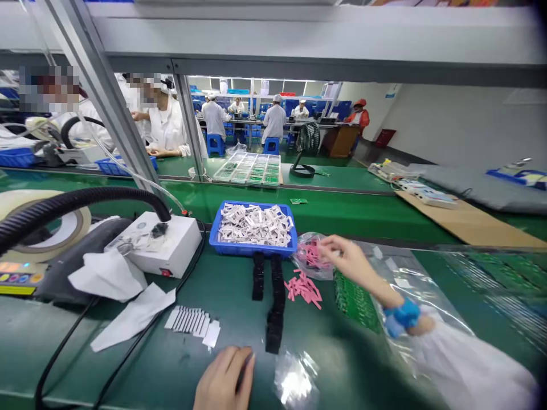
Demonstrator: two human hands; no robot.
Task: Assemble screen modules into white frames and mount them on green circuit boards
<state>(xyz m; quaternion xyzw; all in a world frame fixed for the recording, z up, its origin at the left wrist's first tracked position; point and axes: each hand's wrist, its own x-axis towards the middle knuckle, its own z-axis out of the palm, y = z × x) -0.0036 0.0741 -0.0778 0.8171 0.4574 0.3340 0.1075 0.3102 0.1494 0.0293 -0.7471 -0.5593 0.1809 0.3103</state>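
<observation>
My right hand (344,259) is over a clear plastic bag of pink strips (311,253), fingertips drawn together at its edge; what they pinch, if anything, is too small to make out. Loose pink strips (304,289) lie in a heap just below the bag. At the near edge, my left hand (224,378) rests low over the table with fingers curled and thumb close to them. A dark patch shows between thumb and forefinger, and I cannot tell whether it is an object or shadow. Above that hand lies a row of small white pieces (190,320); black strips (276,307) lie to its right.
A blue tray (252,250) heaped with white parts stands mid-table. Green circuit boards (356,299) and clear plastic lie on the right. At left are a white box (164,245), a black hose (85,202), cables and white paper (132,319). Several people work beyond the frame.
</observation>
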